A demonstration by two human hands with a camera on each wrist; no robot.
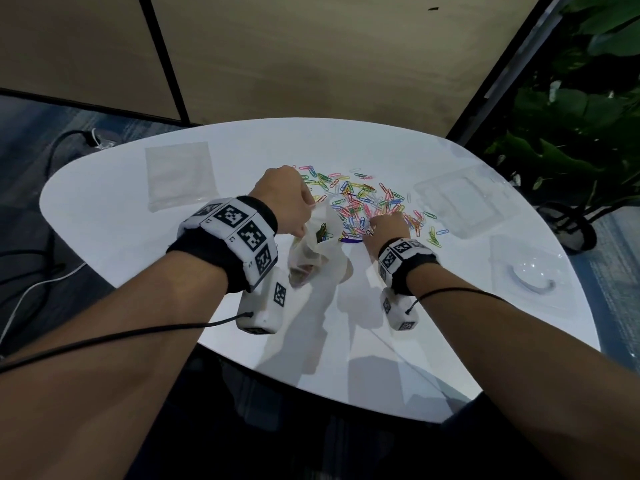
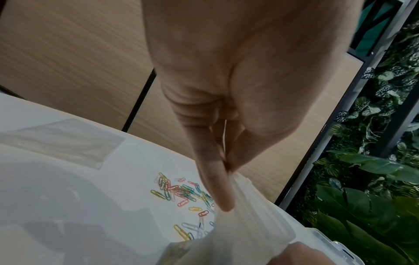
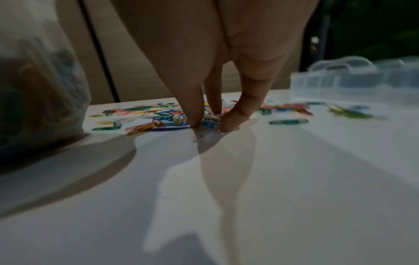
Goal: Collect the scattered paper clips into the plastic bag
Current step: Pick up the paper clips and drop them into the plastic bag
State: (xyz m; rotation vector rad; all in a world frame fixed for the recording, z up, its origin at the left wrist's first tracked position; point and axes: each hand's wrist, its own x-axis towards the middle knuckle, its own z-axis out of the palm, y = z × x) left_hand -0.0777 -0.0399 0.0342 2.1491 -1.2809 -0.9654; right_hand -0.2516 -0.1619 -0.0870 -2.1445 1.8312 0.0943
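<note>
Left hand (image 1: 284,199), frame centre, pinches rim of bag (image 1: 317,251), held upright on table (image 1: 121,237), some clips inside. Right hand (image 1: 388,230), just right, fingertips (image 3: 195,120) closing on clips (image 1: 363,199) in pile, centre-right. Box (image 1: 464,199) farther right.

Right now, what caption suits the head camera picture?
Left hand holds the plastic bag open; right hand gathers paper clips.
</note>
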